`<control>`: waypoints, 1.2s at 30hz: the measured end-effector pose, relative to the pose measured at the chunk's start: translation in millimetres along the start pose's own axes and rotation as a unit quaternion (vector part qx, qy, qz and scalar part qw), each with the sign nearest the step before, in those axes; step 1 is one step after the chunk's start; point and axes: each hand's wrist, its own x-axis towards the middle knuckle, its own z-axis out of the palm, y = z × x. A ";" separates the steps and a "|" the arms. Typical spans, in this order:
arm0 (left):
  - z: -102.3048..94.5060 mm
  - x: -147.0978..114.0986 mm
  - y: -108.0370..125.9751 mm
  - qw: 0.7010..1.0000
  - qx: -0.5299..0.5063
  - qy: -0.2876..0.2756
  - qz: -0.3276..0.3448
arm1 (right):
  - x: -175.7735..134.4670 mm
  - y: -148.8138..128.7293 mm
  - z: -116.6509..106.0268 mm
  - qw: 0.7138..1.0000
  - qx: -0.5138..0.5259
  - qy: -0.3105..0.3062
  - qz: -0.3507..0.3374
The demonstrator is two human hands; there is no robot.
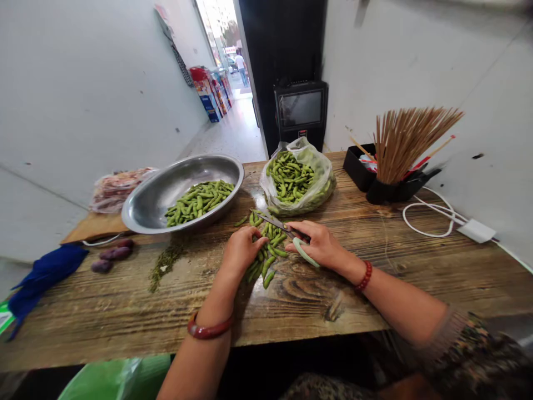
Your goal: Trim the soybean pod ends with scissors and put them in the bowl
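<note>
Scissors (pixel 287 226) with pale green handles sit in the right hand (pixel 314 243), whose fingers close around the grips; the blades point away to the left over a loose heap of green pods (pixel 266 265) on the wooden table (pixel 362 305). The left hand (pixel 242 249) is at the near left edge of that heap, thumb and fingertips drawn close together; whether a pod is pinched between them I cannot tell.

More pods lie in a steel bowl (pixel 145 211) to the left, and others fill a clear plastic bag (pixel 320 194) just beyond the heap. Brown-green trimmings (pixel 164 266) lie near the bowl, with a few dark purple pieces (pixel 116 253) farther left.

Writing is scarce and mostly too small to read. A black screen unit (pixel 300 108) behind the bag carries 1 small red-and-white label (pixel 302 133), its words illegible. Beside the doorway, stacked boxes (pixel 210 97) in red, blue and white show printing too blurred to make out. A sign (pixel 230 50) outside has reddish marks, likewise unreadable. At the far left, a green-edged tag (pixel 5 318) next to a blue cloth (pixel 50 272) bears marks that cannot be read.
</note>
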 end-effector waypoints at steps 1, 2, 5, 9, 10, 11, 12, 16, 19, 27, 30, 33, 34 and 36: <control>0.2 -0.6 0.3 0.999 0.046 -0.012 0.000 | 0.1 0.3 0.4 1.000 -0.002 0.000 -0.004; 0.2 -1.2 0.7 0.997 0.078 -0.027 0.003 | 0.1 0.7 0.9 1.000 -0.004 0.000 -0.006; 0.1 -1.3 1.5 0.993 0.099 -0.069 0.015 | -0.1 2.1 2.1 1.000 -0.003 -0.002 -0.005; -1.2 1.1 2.9 0.998 0.025 -0.058 -0.004 | -0.7 3.1 1.9 1.000 0.002 -0.004 0.004; -2.6 1.3 3.7 0.999 -0.012 -0.046 -0.014 | -0.7 3.2 1.6 1.000 0.003 -0.005 0.006; -4.6 1.2 4.8 0.998 -0.056 -0.035 -0.026 | -0.7 3.2 1.4 1.000 0.004 -0.004 0.007; -6.9 0.7 6.2 0.993 -0.106 -0.025 -0.040 | -0.7 3.2 1.2 1.000 0.005 -0.003 0.008; -15.3 -4.1 13.2 0.936 -0.336 -0.030 -0.098 | -0.4 2.0 0.6 1.000 0.012 -0.004 0.010; -16.7 -6.8 17.1 0.891 -0.439 -0.051 -0.103 | -0.3 0.4 0.3 1.000 0.009 -0.017 0.016; -12.5 -8.4 18.8 0.884 -0.450 -0.045 -0.117 | -0.6 4.6 2.4 0.998 -0.005 -0.056 0.020; -12.6 -10.0 22.6 0.896 -0.427 -0.047 -0.110 | -1.0 3.7 2.4 0.998 -0.004 -0.067 0.006; -13.1 -11.1 26.6 0.905 -0.409 -0.050 -0.103 | -1.3 1.4 2.0 0.997 0.004 -0.073 -0.010; -13.2 -11.3 27.4 0.907 -0.405 -0.053 -0.099 | -1.4 0.9 1.9 0.997 0.004 -0.074 -0.012; -13.2 -11.3 27.8 0.910 -0.401 -0.057 -0.092 | -1.6 0.4 1.9 0.997 0.005 -0.074 -0.015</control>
